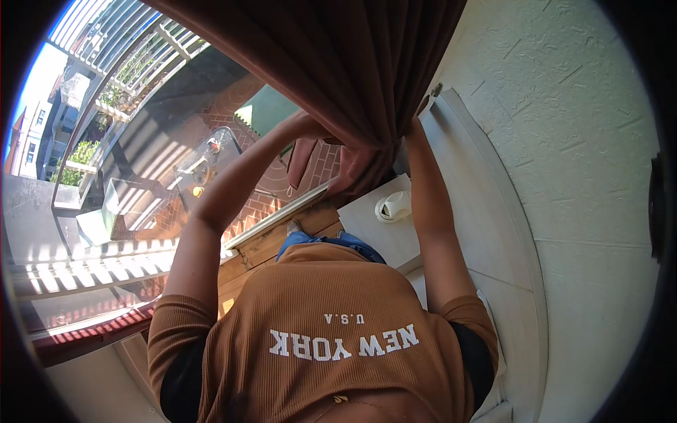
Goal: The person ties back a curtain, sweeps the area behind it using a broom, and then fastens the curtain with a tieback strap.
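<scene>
A brown curtain (352,63) hangs from the top of the view and narrows into a gathered bunch between my hands. My left hand (316,127) is at the left side of the bunch, with its fingers mostly hidden by the folds. On the right side, my right hand (411,128) holds the cloth, its fingers also largely covered. Below the bunch, a pinkish-brown tieback strip (302,162) with a small loop at its end hangs near the window.
The large window (162,141) is on the left. A white cabinet top (374,211) bears a white round object (393,206). Right of my arm stand a pale curved panel (486,183) and a textured wall (578,141). Wooden floor (268,247) shows by my feet.
</scene>
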Available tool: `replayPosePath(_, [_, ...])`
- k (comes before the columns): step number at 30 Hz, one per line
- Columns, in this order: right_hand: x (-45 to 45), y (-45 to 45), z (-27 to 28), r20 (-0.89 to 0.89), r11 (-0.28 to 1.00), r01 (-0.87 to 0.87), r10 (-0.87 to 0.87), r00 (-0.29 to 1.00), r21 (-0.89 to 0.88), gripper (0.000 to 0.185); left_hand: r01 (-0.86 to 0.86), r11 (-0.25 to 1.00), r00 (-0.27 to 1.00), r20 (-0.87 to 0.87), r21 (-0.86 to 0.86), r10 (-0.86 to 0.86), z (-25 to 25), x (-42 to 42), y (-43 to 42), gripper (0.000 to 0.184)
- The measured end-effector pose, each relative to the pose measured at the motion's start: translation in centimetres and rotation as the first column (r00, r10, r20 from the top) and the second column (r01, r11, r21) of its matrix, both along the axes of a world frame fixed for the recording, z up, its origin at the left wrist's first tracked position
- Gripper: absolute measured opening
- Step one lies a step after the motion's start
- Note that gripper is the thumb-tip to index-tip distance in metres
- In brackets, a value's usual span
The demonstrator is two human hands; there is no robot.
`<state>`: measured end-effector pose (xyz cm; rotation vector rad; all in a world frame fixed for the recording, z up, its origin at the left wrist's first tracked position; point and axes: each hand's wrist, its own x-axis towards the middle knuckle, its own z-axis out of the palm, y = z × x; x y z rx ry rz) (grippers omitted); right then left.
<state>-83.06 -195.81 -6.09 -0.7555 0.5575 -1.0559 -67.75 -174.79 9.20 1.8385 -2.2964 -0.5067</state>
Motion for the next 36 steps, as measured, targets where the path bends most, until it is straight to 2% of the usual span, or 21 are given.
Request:
replayPosePath(2, [0.6, -0.6, 0.1, -0.009, 1.000, 0.000, 0.000, 1.000, -0.002, 0.039, 0.005, 0.961, 1.000, 0.024, -0.275, 0.002, -4.2, 2.5, 0.0, 0.035])
replayPosePath(5, [0.8, -0.9, 0.0, -0.022, 1.000, 0.003, -0.003, 1.000, -0.001, 0.039, -0.084, 0.841, 0.996, -0.038, -0.535, 0.075, -6.4, 4.3, 0.3, 0.033])
replayPosePath(6, [0.9, -1.0, -0.2, -0.024, 1.000, 0.006, -0.006, 1.000, 0.002, 0.039, -0.114, 0.843, 0.989, 0.023, -0.526, 0.149, -6.0, 3.9, 0.6, 0.035])
replayPosePath(9, [0.7, -1.2, -0.7, -0.032, 1.000, 0.014, -0.014, 0.999, 0.010, 0.039, -0.073, 0.675, 0.966, 0.116, -0.734, 0.230, -4.6, 2.2, 0.4, 0.034])
replayPosePath(12, [-0.1, -0.7, -1.7, -0.041, 0.999, 0.019, -0.018, 0.999, 0.030, 0.039, -0.076, 0.525, 0.950, 0.099, -0.848, 0.297, -2.8, -0.4, -1.1, 0.035])
replayPosePath(15, [-0.9, 0.0, -2.9, -0.049, 0.999, 0.022, -0.020, 0.999, 0.050, 0.039, -0.170, 0.475, 0.951, -0.018, -0.864, 0.307, -2.8, -2.8, -2.5, 0.035])
replayPosePath(21, [-2.1, 0.7, -4.1, -0.059, 0.997, 0.039, -0.036, 0.998, 0.063, 0.040, -0.319, 0.471, 0.937, -0.198, -0.822, 0.288, -4.0, -4.8, -3.7, 0.037])
replayPosePath(36, [-4.2, 1.3, -6.0, -0.069, 0.994, 0.070, -0.065, 0.996, 0.085, 0.040, -0.451, 0.556, 0.890, -0.401, -0.698, 0.218, -6.6, -5.0, -3.2, 0.041])
